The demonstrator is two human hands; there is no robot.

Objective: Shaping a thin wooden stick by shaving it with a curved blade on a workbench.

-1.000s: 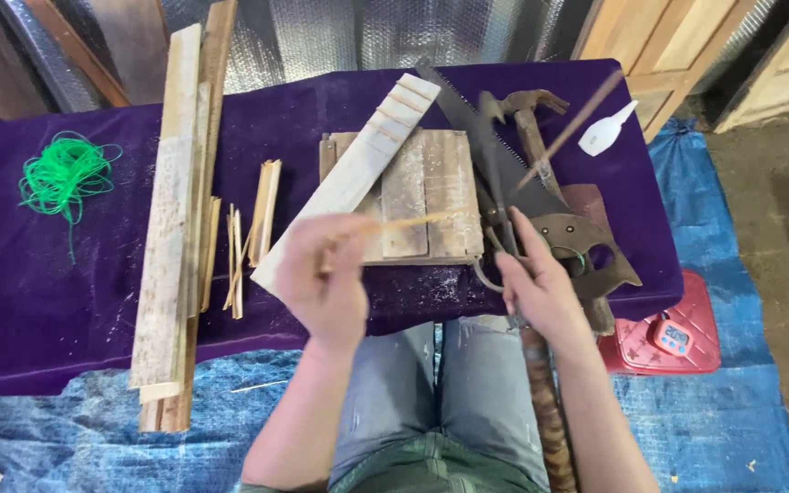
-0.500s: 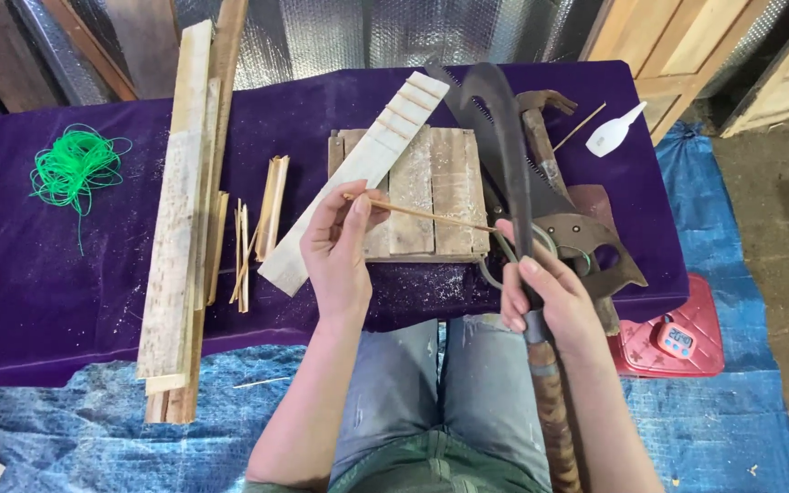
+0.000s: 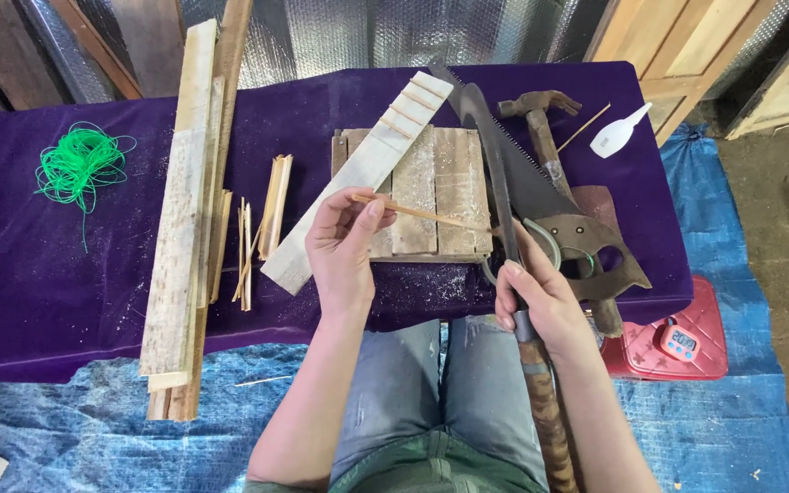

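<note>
while the left hand (image 3: 344, 245) pinched a thin bamboo stick (image 3: 417, 213) over the wooden block (image 3: 431, 187), the right hand (image 3: 541, 297), fisted on the machete (image 3: 497, 173) at three o'clock, risked nicking fingers.

Left hand (image 3: 344, 245) pinching, right hand (image 3: 541, 297) clenched

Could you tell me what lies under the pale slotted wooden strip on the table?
The pale slotted strip rests slantwise across the left part of a small slatted wooden board, its lower end on the purple cloth. Whatever lies beneath the strip itself is covered.
</note>
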